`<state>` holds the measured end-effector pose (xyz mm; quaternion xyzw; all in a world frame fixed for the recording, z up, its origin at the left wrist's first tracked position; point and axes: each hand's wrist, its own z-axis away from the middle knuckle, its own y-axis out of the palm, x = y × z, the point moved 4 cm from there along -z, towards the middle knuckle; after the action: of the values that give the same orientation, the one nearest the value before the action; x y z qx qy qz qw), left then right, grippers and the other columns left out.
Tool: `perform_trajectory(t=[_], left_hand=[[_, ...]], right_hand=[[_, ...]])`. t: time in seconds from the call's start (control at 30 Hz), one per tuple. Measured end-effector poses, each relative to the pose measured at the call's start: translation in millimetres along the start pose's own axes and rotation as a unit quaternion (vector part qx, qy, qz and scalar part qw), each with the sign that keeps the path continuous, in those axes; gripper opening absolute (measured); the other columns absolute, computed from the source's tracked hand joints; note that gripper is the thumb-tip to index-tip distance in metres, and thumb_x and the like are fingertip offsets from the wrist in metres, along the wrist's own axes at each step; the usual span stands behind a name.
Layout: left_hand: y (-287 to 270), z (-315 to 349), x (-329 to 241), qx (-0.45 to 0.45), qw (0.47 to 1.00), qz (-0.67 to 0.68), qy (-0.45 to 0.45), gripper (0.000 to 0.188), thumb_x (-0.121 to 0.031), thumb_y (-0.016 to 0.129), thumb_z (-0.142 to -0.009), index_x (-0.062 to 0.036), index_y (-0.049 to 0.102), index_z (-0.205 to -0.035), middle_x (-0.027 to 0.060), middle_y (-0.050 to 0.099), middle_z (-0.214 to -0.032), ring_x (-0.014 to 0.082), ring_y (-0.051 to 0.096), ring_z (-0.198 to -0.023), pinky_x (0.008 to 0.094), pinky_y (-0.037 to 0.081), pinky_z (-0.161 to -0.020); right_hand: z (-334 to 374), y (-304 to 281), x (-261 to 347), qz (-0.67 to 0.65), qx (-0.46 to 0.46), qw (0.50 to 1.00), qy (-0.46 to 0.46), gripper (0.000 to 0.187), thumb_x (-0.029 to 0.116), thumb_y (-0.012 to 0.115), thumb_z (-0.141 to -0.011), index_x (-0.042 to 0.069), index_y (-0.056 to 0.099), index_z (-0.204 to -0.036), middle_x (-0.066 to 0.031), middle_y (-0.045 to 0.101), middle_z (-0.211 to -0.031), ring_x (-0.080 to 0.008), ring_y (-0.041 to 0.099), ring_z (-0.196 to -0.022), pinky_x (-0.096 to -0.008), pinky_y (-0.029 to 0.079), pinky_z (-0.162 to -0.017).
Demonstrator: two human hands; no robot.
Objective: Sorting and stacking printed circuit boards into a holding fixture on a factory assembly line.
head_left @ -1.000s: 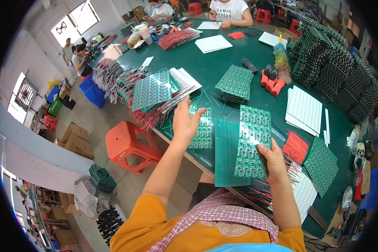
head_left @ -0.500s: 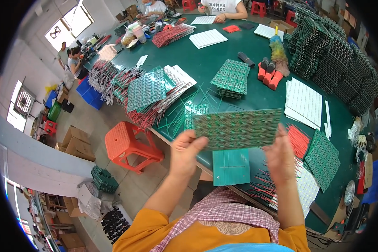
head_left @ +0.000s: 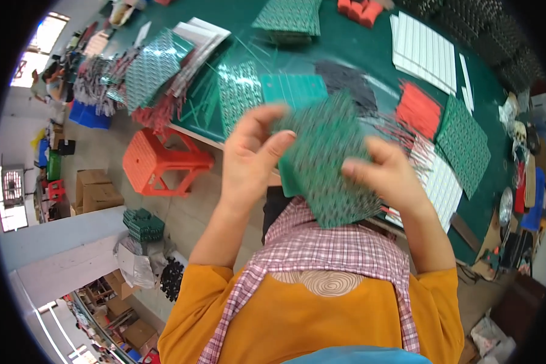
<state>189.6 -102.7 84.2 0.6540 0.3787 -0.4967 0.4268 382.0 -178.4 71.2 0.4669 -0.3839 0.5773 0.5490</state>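
A green circuit board panel (head_left: 330,164), covered in small repeated parts and blurred by motion, is tilted in front of my apron. My right hand (head_left: 391,176) grips its right side, thumb across the upper face. Close to the panel's left edge is my left hand (head_left: 252,148), thumb and curled fingers apart with a gap between them. Just beyond the panel lies a teal green fixture plate (head_left: 294,88) on the table. Another board panel (head_left: 239,91) rests to the left of that plate.
A stack of green boards (head_left: 291,18) stands at the far side. Red wires (head_left: 418,109) and dark wires (head_left: 349,85) lie on the table, with white sheets (head_left: 424,51) and more green boards (head_left: 464,142) at right. An orange stool (head_left: 158,161) is at the table's left edge.
The panel has come down toward my body and turned from lying crosswise to standing tilted. My left hand's fingers have spread away from it. The head view has shifted downward.
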Motion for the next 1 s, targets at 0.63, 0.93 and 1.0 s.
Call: perform_trajectory(t=[0.63,0.93,1.0], left_hand=[[-15,22,80,0.017,0.98,0.037,-0.193,0.041,-0.013,0.052,-0.092,0.004,0.039,-0.127,0.0128,0.055,-0.117,0.0157,0.053,-0.107,0.0293,0.04,-0.092],[-18,20,88,0.021,0.988,-0.003,-0.155,0.038,-0.011,0.049,-0.093,0.0051,0.038,-0.125,0.0139,0.054,-0.117,0.0162,0.053,-0.105,0.0294,0.042,-0.09],[-17,21,88,0.013,0.991,-0.004,-0.13,0.038,-0.01,0.048,-0.093,0.0052,0.038,-0.126,0.0133,0.053,-0.119,0.016,0.051,-0.107,0.0297,0.041,-0.091]], right_hand=[[-104,-37,-26,0.221,-0.174,0.958,-0.055,0.031,0.018,0.056,-0.081,-0.005,0.052,-0.102,-0.0208,0.062,-0.094,-0.0313,0.06,-0.087,-0.0378,0.046,-0.078],[-111,-22,-14,0.348,-0.19,0.913,-0.094,0.03,0.016,0.055,-0.082,-0.007,0.051,-0.101,-0.0214,0.062,-0.092,-0.0318,0.061,-0.085,-0.0374,0.046,-0.076],[-111,-30,-29,0.061,-0.134,0.987,-0.064,0.032,0.015,0.055,-0.084,-0.007,0.051,-0.108,-0.0145,0.063,-0.097,-0.0221,0.061,-0.085,-0.0337,0.047,-0.077]])
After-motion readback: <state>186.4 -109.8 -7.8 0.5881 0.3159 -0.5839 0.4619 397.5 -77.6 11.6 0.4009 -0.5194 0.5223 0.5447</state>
